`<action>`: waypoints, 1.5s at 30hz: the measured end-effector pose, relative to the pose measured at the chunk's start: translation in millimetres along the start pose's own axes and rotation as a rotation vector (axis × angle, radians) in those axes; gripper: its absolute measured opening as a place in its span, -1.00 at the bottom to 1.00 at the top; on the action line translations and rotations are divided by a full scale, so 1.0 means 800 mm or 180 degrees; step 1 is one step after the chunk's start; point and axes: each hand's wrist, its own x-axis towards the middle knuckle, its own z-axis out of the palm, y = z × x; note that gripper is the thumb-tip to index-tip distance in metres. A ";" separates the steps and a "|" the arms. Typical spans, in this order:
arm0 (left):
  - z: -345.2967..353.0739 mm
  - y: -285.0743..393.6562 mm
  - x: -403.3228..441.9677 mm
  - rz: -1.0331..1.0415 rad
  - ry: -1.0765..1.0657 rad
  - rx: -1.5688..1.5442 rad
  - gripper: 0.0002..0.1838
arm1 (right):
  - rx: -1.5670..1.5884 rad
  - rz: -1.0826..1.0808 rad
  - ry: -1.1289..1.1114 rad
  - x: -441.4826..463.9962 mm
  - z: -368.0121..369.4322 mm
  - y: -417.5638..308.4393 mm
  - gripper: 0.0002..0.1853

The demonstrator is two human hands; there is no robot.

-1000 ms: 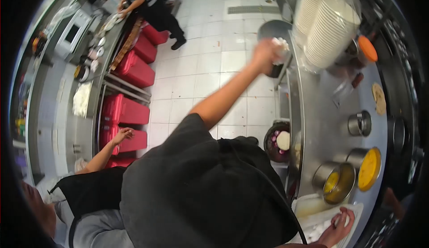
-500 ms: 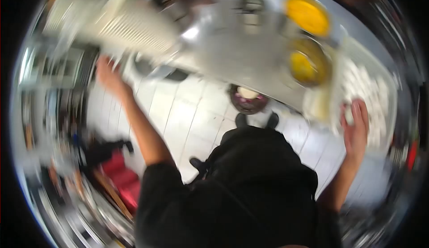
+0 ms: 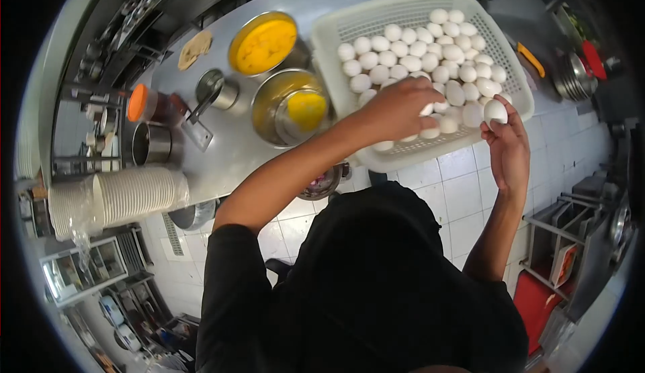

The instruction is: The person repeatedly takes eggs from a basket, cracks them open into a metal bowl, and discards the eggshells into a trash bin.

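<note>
My right hand (image 3: 508, 146) holds a white egg (image 3: 496, 112) upright in its fingertips, beside the near right corner of a white plastic basket (image 3: 519, 81). Inside the basket lie many white eggs (image 3: 411, 47) in a loose layer. My left hand (image 3: 406, 108) reaches across the basket's near rim, its fingers and thumb bent around an egg (image 3: 426, 110) among the others; the hand partly hides that egg. Left of the basket stands a metal bowl (image 3: 261, 119) with yellow egg in it. Behind it is another metal bowl (image 3: 234, 54) filled with yellow egg mixture.
On the metal counter (image 3: 222, 146) are a small metal pot (image 3: 227, 96), an orange-lidded jar (image 3: 139, 102) and a stack of white containers (image 3: 138, 195). A yellow-handled tool (image 3: 531, 59) and stacked metal bowls (image 3: 574, 81) sit right of the basket. Another bowl (image 3: 321, 185) is below the counter edge.
The view has swung to the right. My left hand has moved from the far left, near the stacked containers, over to the eggs. An egg now shows plainly in my right hand.
</note>
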 end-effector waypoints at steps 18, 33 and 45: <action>0.083 0.011 0.073 -0.0199 0.0521 -0.1265 -0.58 | -0.0427 -0.1201 0.0432 0.051 -0.009 -0.017 -0.54; -0.113 -0.096 -0.153 -0.1286 0.3781 -0.5616 -0.70 | -0.1300 -0.2897 -0.1457 0.013 0.305 0.019 -0.53; -0.103 -0.126 -0.165 -0.1143 0.3565 -0.5538 -0.69 | -0.2874 -0.3383 -0.1274 0.017 0.352 0.103 -0.58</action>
